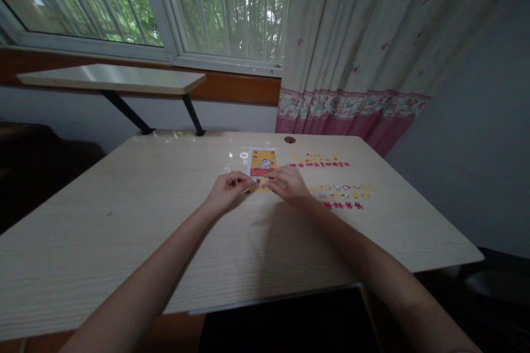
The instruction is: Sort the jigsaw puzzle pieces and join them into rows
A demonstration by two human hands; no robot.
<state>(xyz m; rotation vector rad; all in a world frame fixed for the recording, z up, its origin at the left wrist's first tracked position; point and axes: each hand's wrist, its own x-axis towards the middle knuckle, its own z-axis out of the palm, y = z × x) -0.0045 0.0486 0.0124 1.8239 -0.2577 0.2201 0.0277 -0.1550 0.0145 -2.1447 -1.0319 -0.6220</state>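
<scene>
My left hand (227,190) is closed in a pinch, its fingertips at the left side of a small group of joined yellow and red jigsaw puzzle pieces (261,183) lying on the table. From the right, my right hand (292,182) has its thumb and fingers pinched together on the other side of the same pieces. The fingers partly cover the pieces, so their exact fit is hidden. Just beyond my hands lies a picture card (264,159), yellow above and red below, with a white animal on it.
Loose puzzle pieces (342,197), yellow, white and red, lie in rows right of my right hand. More rows of pieces (323,164) are farther back. The wooden table (136,204) carries a raised shelf (120,78) at the back left. A round cable hole (290,139) is near the back edge.
</scene>
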